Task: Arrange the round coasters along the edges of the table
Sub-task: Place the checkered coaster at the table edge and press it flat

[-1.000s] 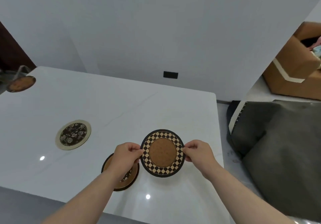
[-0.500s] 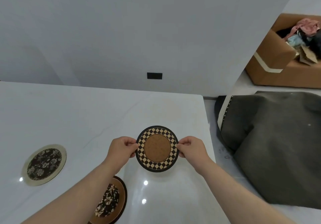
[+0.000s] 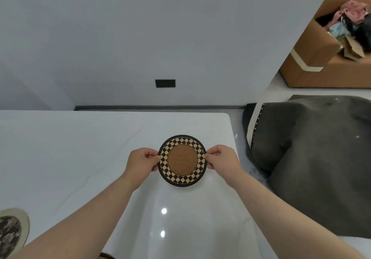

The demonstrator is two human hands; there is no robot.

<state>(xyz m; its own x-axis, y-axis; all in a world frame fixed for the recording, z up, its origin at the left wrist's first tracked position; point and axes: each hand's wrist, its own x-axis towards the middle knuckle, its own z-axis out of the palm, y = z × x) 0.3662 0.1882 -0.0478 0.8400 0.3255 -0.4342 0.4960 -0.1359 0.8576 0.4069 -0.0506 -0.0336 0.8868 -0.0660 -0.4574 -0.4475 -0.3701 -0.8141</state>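
A round coaster [image 3: 182,160] with a brown cork middle and a black-and-cream checkered ring is held over the white table [image 3: 80,148], near its right edge. My left hand [image 3: 141,161] pinches its left rim and my right hand [image 3: 221,159] pinches its right rim. A floral coaster with a cream border [image 3: 12,232] lies flat at the lower left, partly cut off by the frame. A sliver of a dark brown coaster [image 3: 106,256] shows at the bottom edge between my forearms.
The table's far edge meets a grey wall with a black socket [image 3: 165,83]. A dark grey cushion [image 3: 313,158] sits on the floor just right of the table. A cardboard box [image 3: 321,58] of clothes stands at the back right.
The view has shifted right and forward; both hands carried the checkered coaster toward the table's far right corner. The floral and brown coasters have slid to the lower left of the frame.
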